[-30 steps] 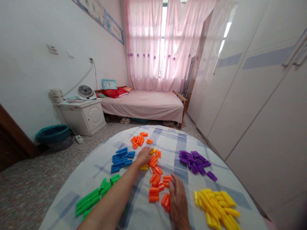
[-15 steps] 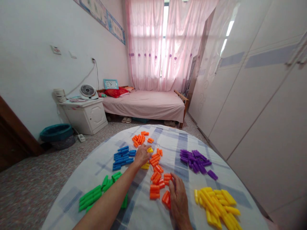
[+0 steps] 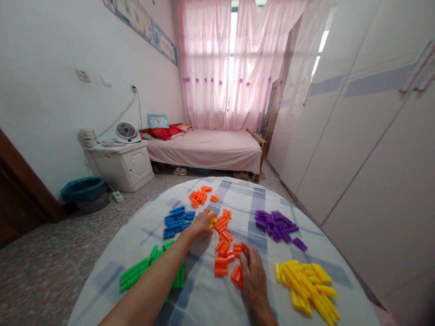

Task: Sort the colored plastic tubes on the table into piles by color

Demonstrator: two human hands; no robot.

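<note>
"Yellow pieces: where were they, exactly?"

"On the far half of the tabletop, at the tips of the left hand, just beside the upper end of the crooked run of orange pieces."

"And the left fingers?"

"Bent around the yellow, which showed between them. They looked clamped on it, though the underside was hidden."

"What did good handling call for there?"

"A light, even pinch, I judged. The pieces looked smooth and rounded, so a hard squeeze might have made them slip or roll. Keeping the wrist low mattered too, with the orange so near and the blue pieces on the other side."

"And the right hand?"

"It lay palm down, its fingers close together, the tips at one orange piece and its edge against a red-orange piece. I couldn't tell whether it gripped either."

"Any advice for it?"

"Light contact seemed best; a firm push could have skewed the run. The forearm over the green pieces wanted lifting clear, too."
</note>
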